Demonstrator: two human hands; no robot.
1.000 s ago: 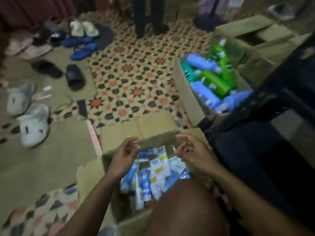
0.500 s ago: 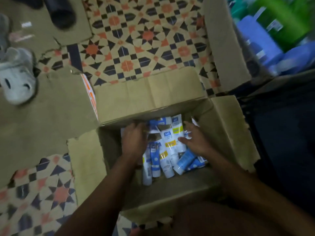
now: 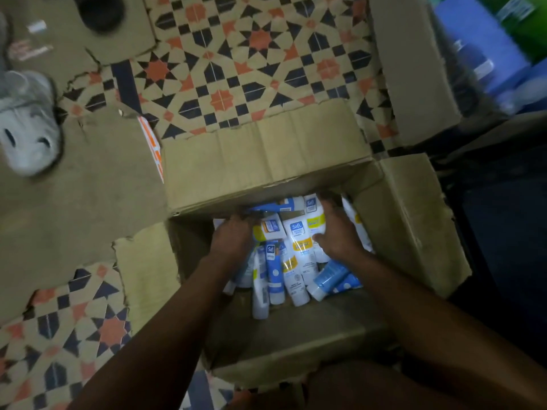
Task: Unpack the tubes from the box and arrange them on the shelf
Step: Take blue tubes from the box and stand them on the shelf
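Note:
An open cardboard box (image 3: 266,161) stands on the floor in front of me, its flaps folded outward. Several white and blue tubes (image 3: 296,261) with yellow bands lie in a loose heap inside it. My left hand (image 3: 233,238) is down in the box on the left side of the heap, fingers curled over the far tubes. My right hand (image 3: 337,235) is on the right side, fingers bent over the tubes and thumb against a white tube. The tubes under both palms are hidden.
A second cardboard box (image 3: 414,69) at the upper right holds blue and green bottles (image 3: 479,54). Flattened cardboard (image 3: 74,202) lies on the patterned tile floor to the left, with a grey slipper (image 3: 26,125) and a black sandal (image 3: 100,10). Dark furniture (image 3: 503,232) stands on the right.
Both hands went from the box's rim down into it and now close in on the heap of tubes from either side. The view tilted down toward the box.

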